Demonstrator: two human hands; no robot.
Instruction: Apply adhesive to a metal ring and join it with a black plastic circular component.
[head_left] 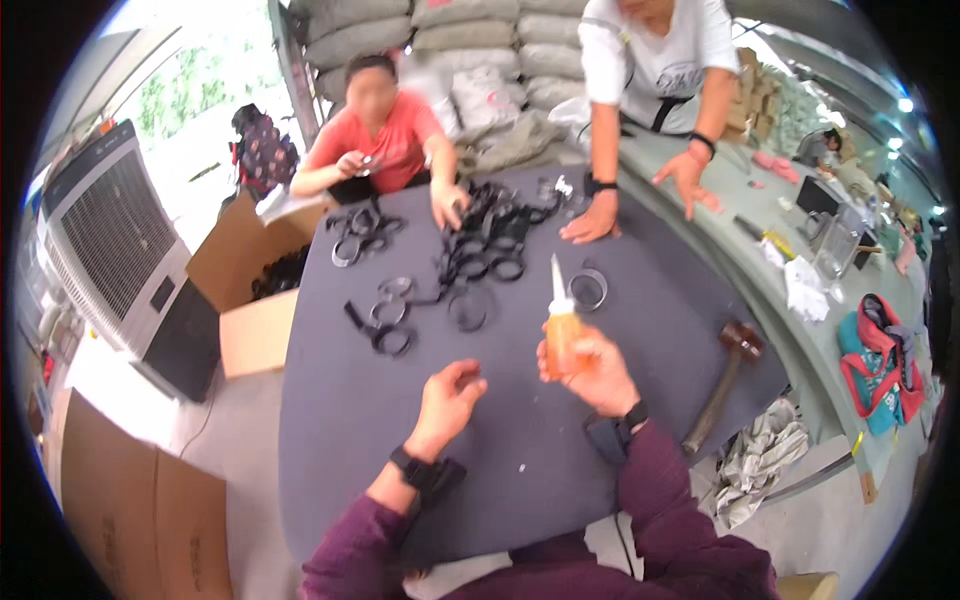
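My right hand [592, 374] is wrapped round a squeeze bottle [564, 338] of orange liquid. The bottle stands upright in my grip, its long white nozzle pointing away and up. Over the near middle of the table hangs my left hand [447, 402], loosely curled and holding nothing, thumb and fingers apart. Just beyond the bottle lies a single ring [588, 290]. Further left are several black ring-shaped parts with straps [392, 338], a little past my left hand. A larger heap of black rings [485, 245] covers the far middle of the table.
A mallet [725, 380] rests along the right side of the dark table [400, 480]. Across the table a seated person [385, 140] handles parts, and a standing person [660, 90] leans a hand on it. Cardboard boxes [140, 500] and an air cooler [125, 240] stand left.
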